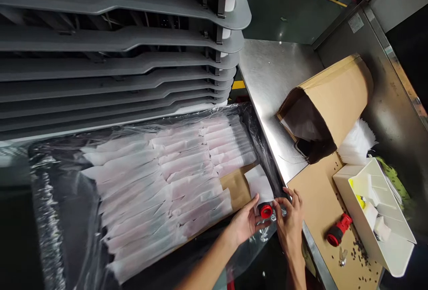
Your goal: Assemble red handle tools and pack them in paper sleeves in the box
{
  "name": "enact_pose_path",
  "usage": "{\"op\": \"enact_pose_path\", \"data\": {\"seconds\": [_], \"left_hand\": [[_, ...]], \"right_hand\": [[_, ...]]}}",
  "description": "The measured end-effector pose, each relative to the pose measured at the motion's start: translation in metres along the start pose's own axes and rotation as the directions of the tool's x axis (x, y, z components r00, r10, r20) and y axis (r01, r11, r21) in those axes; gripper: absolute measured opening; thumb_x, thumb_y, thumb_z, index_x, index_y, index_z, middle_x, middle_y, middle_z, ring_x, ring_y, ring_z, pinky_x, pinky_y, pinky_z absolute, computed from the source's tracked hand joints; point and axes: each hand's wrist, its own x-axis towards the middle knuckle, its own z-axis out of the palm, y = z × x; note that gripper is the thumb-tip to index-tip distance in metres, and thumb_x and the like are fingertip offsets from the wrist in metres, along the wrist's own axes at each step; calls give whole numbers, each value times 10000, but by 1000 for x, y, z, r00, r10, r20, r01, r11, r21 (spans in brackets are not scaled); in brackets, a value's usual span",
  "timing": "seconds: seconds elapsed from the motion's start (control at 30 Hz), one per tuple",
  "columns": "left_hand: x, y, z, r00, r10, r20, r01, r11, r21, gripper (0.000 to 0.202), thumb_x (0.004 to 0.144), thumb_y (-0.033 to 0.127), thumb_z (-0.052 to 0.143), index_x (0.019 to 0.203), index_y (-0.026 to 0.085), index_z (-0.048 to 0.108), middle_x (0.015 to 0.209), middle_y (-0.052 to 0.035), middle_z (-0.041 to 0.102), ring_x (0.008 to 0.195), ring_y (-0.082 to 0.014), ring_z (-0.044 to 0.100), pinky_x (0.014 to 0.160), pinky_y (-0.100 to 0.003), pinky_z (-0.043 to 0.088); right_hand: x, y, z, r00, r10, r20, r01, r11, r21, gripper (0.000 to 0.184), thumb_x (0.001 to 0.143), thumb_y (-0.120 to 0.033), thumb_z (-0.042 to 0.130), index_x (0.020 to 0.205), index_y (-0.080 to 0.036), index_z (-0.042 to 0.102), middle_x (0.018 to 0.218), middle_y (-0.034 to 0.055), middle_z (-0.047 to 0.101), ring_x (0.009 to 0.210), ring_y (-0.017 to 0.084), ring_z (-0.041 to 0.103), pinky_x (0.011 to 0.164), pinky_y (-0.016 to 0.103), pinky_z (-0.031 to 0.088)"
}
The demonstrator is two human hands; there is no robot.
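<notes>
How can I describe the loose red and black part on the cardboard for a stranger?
On the steel table lies a brown cardboard sheet with a white plastic bin on it. Just left of the bin rests the red-and-black part, on its side. Unlike the red cap between the left hand and right hand, it has no white paper around it.

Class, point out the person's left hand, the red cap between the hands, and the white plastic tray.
Left hand [245, 224]: head view, point on the back of the hand.
Red cap [266, 211]: head view, point on its end face.
White plastic tray [359, 218]: head view, point on its outer side wall.
</notes>
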Motion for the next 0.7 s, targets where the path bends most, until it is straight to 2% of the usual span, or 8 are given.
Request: {"op": "enact_pose_path", "data": {"seconds": [0.17, 0.27, 0.37, 0.43, 0.5, 0.6, 0.7], "left_hand": [[0, 5, -8, 987, -114, 114, 116, 993, -7, 499, 905, 588, 622, 989, 102, 704, 855, -88, 780, 788, -241, 732, 755, -393, 581], [8, 4, -16, 993, -107, 53, 109, 993, -42, 383, 920, 496, 651, 971, 119, 696, 818, -60, 771, 738, -201, 706, 781, -366, 550], [20, -1, -23, 998, -64, -22, 63, 996, -61, 203, 919, 348, 688, 891, 147, 671, 761, -20, 751, 704, -169, 685, 738, -314, 500], [29, -4, -27, 998, -28, -51, 24, 996, -81, 154, 908, 302, 701, 851, 170, 646, 759, 6, 744, 696, -150, 673, 707, -287, 468], [38, -6, -32, 997, 3, -79, -11, 995, -101, 148, 897, 272, 709, 816, 183, 623, 723, 30, 723, 635, -131, 641, 666, -269, 436], [54, -2, -40, 992, 12, -126, -27, 993, -118, 161, 902, 249, 693, 785, 177, 610, 634, 36, 671, 563, -126, 602, 644, -264, 414], [69, 11, -51, 982, 18, -187, -47, 987, -152, 165, 929, 240, 648, 787, 171, 598, 634, 27, 669, 602, -142, 639, 735, -296, 467]], "right_hand": [[3, -11, -9, 994, -14, 107, 13, 1000, 18, 402, 989, -491, 442, 821, -244, 711, 1237, 133, 591, 1286, 341, 413, 1067, 576, 366], [-1, -12, -15, 981, 77, 179, -103, 985, 138, 407, 967, -557, 471, 847, -243, 700, 1232, 125, 591, 1249, 315, 481, 1077, 521, 388], [-14, -3, -7, 936, 262, 234, -323, 904, 278, 469, 958, -625, 449, 1100, -234, 666, 1235, 120, 639, 1176, 277, 594, 1002, 420, 480], [-24, 7, 10, 880, 379, 286, -459, 833, 309, 602, 930, -672, 470, 1321, -227, 572, 1263, 119, 668, 1136, 274, 651, 912, 374, 533], [-31, 19, 36, 844, 445, 299, -524, 800, 290, 713, 878, -715, 521, 1378, -207, 542, 1226, 122, 705, 1078, 294, 692, 840, 367, 554], [-25, 35, 82, 850, 467, 243, -522, 808, 274, 729, 837, -743, 538, 1270, -164, 627, 1086, 137, 750, 1013, 329, 711, 828, 398, 550], [-2, 46, 124, 864, 445, 235, -500, 813, 297, 669, 846, -717, 533, 1193, -162, 674, 1056, 141, 755, 1038, 331, 698, 858, 408, 539]]}}
